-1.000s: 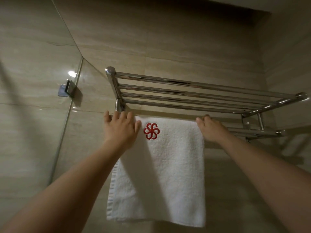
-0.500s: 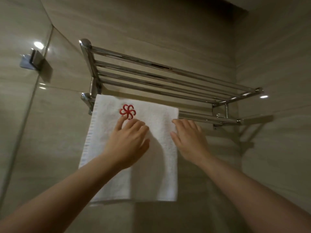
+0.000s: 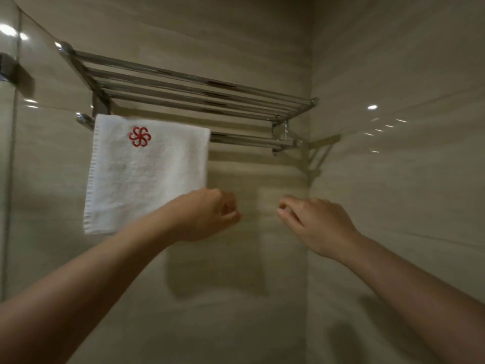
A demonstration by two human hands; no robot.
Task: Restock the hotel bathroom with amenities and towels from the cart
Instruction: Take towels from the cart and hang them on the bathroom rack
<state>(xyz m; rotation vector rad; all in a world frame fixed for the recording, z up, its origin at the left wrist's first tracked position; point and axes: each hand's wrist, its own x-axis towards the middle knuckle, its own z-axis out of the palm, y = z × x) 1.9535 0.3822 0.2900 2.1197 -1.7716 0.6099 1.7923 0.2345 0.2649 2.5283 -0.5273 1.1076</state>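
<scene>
Far left is the edge of a glass panel. Next to it the white towel is draped over the lower bar of the chrome rack, pushed up to the bar's left end. It's thick looped terry with a stitched hem down the left side and a red pinwheel logo facing out near the top. It hangs flat with a pretty level bottom edge, so I'd call this one hung. I'd leave the bare right half of the bar for a second towel. The rack is round polished tube, so it's slippery, and even lengths front and back should stop the terry sliding off. The left hand is in front of the towel's lower right corner, fingers loosely curled, holding nothing. The right hand is the same, loose and empty, over glossy beige tile.
</scene>
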